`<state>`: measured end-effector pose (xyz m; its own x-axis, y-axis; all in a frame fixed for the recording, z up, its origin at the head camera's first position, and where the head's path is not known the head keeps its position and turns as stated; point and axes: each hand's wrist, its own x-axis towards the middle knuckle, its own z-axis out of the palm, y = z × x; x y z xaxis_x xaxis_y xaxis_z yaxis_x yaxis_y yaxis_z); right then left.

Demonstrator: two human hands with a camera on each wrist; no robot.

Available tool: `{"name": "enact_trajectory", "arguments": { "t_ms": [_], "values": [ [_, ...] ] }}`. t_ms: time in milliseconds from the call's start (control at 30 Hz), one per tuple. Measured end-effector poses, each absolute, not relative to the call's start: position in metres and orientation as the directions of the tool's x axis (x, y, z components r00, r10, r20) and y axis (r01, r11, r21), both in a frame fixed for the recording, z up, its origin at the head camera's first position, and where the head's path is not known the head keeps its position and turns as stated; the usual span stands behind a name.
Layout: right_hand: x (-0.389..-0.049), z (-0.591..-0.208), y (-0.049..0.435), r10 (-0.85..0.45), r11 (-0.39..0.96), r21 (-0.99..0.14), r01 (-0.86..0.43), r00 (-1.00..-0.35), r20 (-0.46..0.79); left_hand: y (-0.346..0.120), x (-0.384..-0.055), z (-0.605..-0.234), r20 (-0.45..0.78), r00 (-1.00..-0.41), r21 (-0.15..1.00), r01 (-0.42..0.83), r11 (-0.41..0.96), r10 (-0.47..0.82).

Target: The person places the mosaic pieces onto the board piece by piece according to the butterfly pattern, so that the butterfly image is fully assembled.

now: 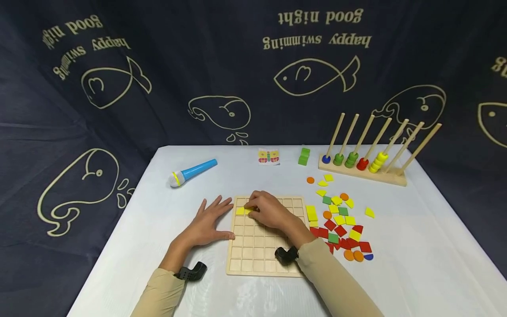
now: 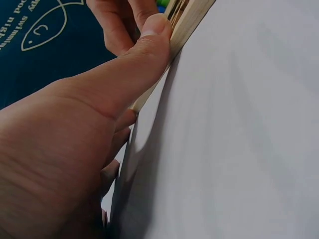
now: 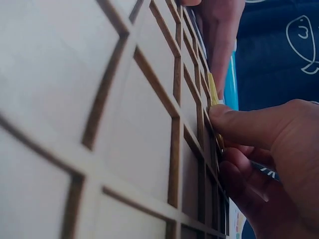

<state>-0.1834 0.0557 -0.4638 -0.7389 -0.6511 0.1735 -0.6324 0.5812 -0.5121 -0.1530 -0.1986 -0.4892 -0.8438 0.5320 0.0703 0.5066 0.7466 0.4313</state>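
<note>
A wooden grid board (image 1: pixel 253 253) of square cells lies on the table. My right hand (image 1: pixel 271 212) is over its upper left part and pinches a yellow square tile (image 1: pixel 248 211) between thumb and fingers. Directly left of it, another yellow square tile (image 1: pixel 240 211) sits in a cell. In the right wrist view the thumb (image 3: pixel 234 119) presses at the yellow edge, low over the grid. My left hand (image 1: pixel 207 225) rests beside the board with spread fingers, fingertips at its left edge. The left wrist view shows the left thumb (image 2: pixel 144 55) against the board's wooden side (image 2: pixel 185 31).
Right of the board lie scattered tiles, among them a green square (image 1: pixel 333 238), a red square (image 1: pixel 365 247) and an orange disc (image 1: pixel 348 255). Toward the back are a toy microphone (image 1: pixel 198 171), butterfly card (image 1: pixel 269 156), green blocks (image 1: pixel 303 156) and a peg stand (image 1: pixel 388 178) with rings.
</note>
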Motion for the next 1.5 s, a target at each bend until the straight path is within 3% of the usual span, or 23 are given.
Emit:
{"name": "enact_trajectory", "arguments": {
  "t_ms": [533,1067,1333,1500],
  "values": [
    [-0.183,-0.453,0.084,-0.596,0.567,-0.579,-0.586,-0.777,0.203,-0.197,-0.150,-0.485,0.068,-0.847,0.435,0.501,0.748,0.527],
    [-0.189,-0.452,0.156,-0.489,0.646,-0.587,-0.487,-0.855,0.172,-0.193,-0.149,-0.485,0.049,-0.850,0.398,0.498,0.770,0.525],
    [-0.198,-0.452,0.196,-0.383,0.671,-0.643,-0.369,-0.915,0.126,-0.194,-0.149,-0.486,0.049,-0.856,0.409,0.487,0.772,0.514],
    [-0.202,-0.457,0.215,-0.266,0.696,-0.649,-0.307,-0.950,0.164,-0.195,-0.150,-0.487,0.051,-0.857,0.417,0.485,0.769,0.513]
  ]
}}
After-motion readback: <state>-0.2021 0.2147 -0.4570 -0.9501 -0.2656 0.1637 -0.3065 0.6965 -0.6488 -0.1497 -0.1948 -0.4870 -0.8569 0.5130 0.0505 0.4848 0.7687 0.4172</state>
